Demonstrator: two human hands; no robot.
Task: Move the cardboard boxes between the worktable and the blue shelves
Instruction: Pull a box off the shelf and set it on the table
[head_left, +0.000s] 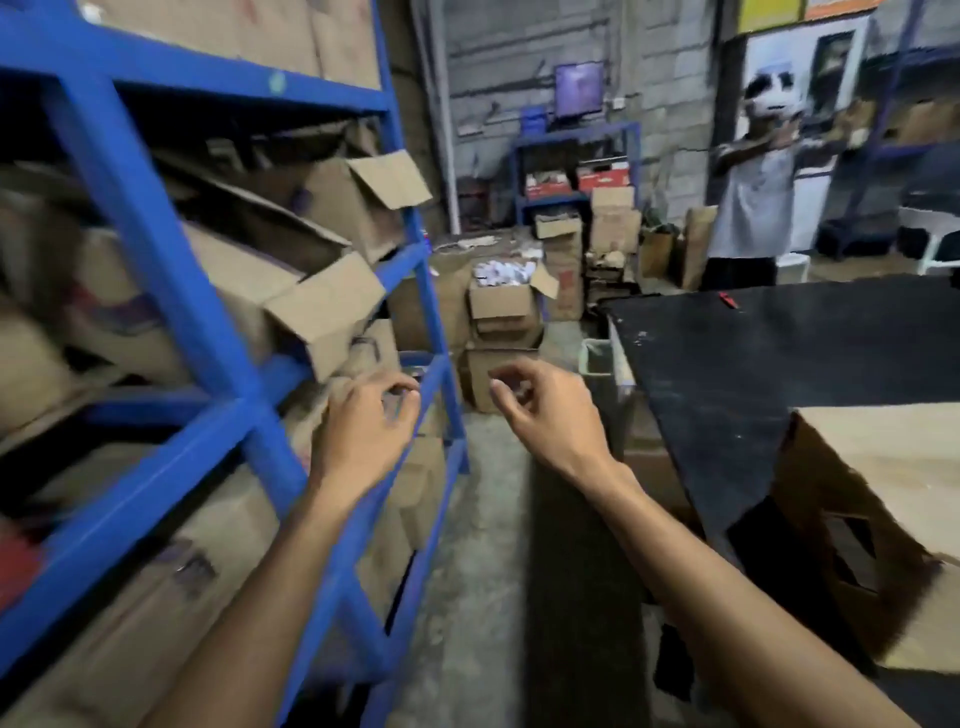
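While neither hand holds anything, the left hand (371, 426) hangs with loosely curled fingers in front of the blue shelves (156, 249), near a cardboard box with open flaps (327, 312) that juts out of a middle shelf. Just to its right, the right hand (545, 410) floats over the aisle, fingers bent and thumb close to the forefinger, pinching nothing. More boxes crowd the shelves (the frame is blurred, so their markings cannot be read). On the black worktable (753, 364) at the right, a large cardboard box (878, 509) sits at the near corner. Beyond, stacked boxes (506, 312) stand on the floor, and another person (748, 208) stands behind the worktable.
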